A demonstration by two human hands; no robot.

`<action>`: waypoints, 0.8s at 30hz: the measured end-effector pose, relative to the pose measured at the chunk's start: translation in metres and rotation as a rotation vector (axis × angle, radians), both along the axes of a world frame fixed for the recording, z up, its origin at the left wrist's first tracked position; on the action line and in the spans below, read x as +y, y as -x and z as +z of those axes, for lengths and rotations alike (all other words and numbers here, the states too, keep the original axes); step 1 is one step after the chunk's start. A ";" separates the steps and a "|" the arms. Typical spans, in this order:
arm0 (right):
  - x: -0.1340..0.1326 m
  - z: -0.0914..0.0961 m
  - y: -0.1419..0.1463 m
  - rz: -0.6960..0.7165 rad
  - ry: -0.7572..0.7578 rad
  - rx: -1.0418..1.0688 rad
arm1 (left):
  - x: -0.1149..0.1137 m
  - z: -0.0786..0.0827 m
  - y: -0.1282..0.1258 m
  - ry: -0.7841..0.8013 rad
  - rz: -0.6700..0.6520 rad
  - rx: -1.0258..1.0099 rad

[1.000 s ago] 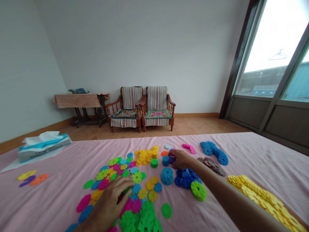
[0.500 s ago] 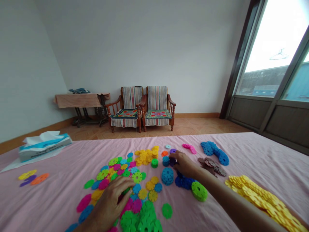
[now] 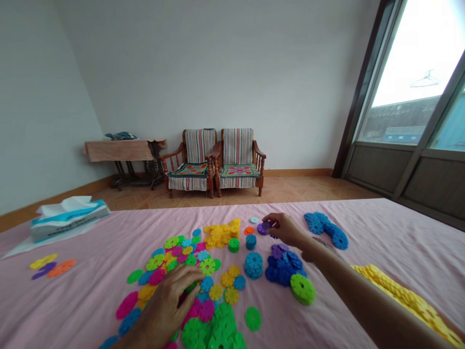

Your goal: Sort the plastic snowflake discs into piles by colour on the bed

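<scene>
A pink cloth (image 3: 72, 310) spreads before two chairs (image 3: 237, 150). Near its far edge, the right hand (image 3: 286, 230) has moved off the small blue stack (image 3: 251, 242), fingers narrowed around a dark purple disc (image 3: 267, 225), now over a lighter purple disc (image 3: 260, 229), apparently bringing both together. Nearer the front edge, the left hand (image 3: 173, 292) stays curled over mixed discs (image 3: 157, 277); its grip I cannot tell.

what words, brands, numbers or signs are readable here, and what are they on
No text reads clearly.
Tissue pack: dark lettering on its side, too blurred to read.
Wall outside: faint marks, too blurred to tell whether they are writing.
Discs: no lettering visible.
</scene>
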State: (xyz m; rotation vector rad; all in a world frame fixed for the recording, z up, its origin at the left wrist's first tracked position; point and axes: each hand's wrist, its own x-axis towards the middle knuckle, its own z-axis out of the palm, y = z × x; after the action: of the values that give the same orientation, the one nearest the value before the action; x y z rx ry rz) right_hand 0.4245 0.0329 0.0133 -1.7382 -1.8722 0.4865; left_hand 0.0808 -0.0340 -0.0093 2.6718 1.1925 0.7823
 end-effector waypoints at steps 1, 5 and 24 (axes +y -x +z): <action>0.010 0.002 -0.004 -0.033 0.019 0.010 | 0.000 0.000 0.000 -0.002 -0.001 -0.003; 0.050 0.006 -0.012 -0.147 0.075 0.021 | 0.000 -0.002 0.001 -0.007 -0.009 -0.019; 0.076 0.003 -0.018 -0.262 0.148 -0.253 | -0.002 -0.001 0.001 0.047 0.023 -0.007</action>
State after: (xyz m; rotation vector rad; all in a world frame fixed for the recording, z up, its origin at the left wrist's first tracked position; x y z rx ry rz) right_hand 0.4426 0.1093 0.0163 -2.1949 -1.7713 0.3213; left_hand 0.0803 -0.0357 -0.0106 2.6200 1.2270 0.7566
